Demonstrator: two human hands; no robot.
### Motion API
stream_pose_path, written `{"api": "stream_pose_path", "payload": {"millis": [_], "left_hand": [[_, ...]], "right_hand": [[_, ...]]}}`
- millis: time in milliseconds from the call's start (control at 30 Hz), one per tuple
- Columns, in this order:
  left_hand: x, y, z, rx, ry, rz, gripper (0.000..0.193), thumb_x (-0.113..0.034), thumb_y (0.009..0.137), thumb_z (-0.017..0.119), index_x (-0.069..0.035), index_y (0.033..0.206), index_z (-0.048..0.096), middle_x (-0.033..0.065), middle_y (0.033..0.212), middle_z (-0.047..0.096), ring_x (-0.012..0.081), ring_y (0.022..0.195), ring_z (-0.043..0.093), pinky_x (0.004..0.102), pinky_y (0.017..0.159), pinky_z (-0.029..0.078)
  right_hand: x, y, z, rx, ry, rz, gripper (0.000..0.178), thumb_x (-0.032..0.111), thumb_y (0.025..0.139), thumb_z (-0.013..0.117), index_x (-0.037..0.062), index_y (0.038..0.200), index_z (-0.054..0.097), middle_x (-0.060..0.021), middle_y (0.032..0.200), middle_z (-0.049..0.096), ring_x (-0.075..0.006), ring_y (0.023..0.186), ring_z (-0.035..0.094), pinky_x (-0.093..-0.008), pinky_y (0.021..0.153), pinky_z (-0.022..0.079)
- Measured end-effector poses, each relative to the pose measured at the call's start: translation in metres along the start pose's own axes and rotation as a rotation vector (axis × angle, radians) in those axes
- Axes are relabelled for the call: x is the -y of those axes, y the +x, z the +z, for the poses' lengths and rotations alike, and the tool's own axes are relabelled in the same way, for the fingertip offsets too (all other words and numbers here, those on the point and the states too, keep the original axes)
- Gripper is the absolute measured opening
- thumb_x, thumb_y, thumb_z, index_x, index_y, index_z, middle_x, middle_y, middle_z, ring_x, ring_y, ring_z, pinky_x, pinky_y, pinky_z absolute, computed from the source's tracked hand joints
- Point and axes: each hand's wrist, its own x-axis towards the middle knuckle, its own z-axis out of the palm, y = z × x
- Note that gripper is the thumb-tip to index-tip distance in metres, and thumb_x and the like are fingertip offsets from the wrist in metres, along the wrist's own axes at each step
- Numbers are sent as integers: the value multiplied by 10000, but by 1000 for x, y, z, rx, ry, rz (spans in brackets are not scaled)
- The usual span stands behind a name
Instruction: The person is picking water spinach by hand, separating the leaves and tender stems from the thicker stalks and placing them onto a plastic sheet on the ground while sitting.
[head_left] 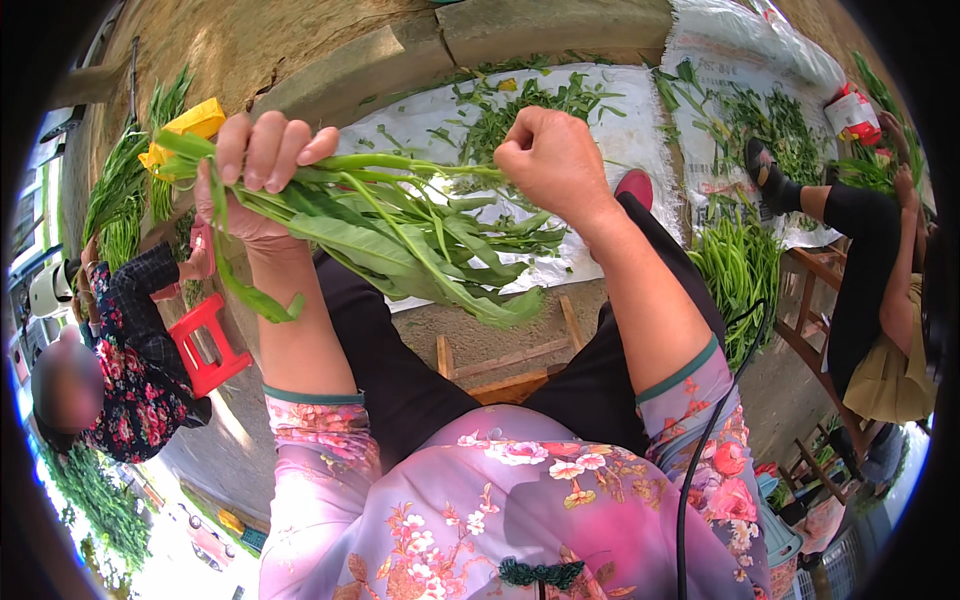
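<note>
1. Head view: the left hand (258, 175) is raised left of centre, its fingers wrapped around and grasping a bundle of leafy greens (410, 235) near one end.
2. That bundle is held in the air above the dark trousers (350, 330), long leaves spreading rightward and drooping; one curled leaf hangs below the left hand.
3. The right hand (558, 165) is clenched into a fist; a thin stem reaches its edge, but whether the fingers pinch it I cannot tell.
4. Something yellow (195, 125) shows just beside the left hand; whether it touches the bundle is unclear.
5. Beyond the knees, a white sheet (405, 130) lies on the ground, with loose leaves (545, 105) strewn over it.
6. To the right, near the person's leg, lies a pile of green stems (740, 270).
7. Off to the left, a person in a flowered top (135, 390) sits near a red plastic stool (210, 345).
8. At far right, a second seated person (890, 300) has both hands at more greens (865, 175), near a red-and-white package (853, 112).
</note>
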Motion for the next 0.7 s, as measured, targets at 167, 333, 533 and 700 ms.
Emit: {"api": "stream_pose_path", "payload": {"millis": [167,333,533,700], "left_hand": [[-6,-2,-2,-7,-10,8,190,-285,824,641,-178,707,536,-63,660,456,71,634,424,265,753,302],[-5,-4,1,-58,-10,18,192,-279,797,663,-178,696,535,-65,657,454,70,631,425,266,748,303],[-6,-6,2,-62,-6,7,195,-286,785,671,-180,694,535,-68,655,454,69,629,426,268,752,307],[-2,-3,-1,-5,7,-12,198,-307,789,658,-183,692,538,-69,654,454,69,630,427,274,763,316]], "right_hand": [[-6,6,-14,-170,71,-74,145,173,752,623,33,722,651,-122,714,664,-279,664,642,-381,647,509],[-10,10,-21,-209,110,-79,151,186,757,637,39,739,660,-102,699,662,-259,645,640,-372,634,506],[-9,10,-22,-224,9,-156,117,151,788,617,53,799,681,-102,723,665,-267,659,640,-371,650,508],[-9,8,-11,-209,126,-246,119,123,814,614,47,849,699,-121,756,668,-261,662,637,-351,648,505]]}}
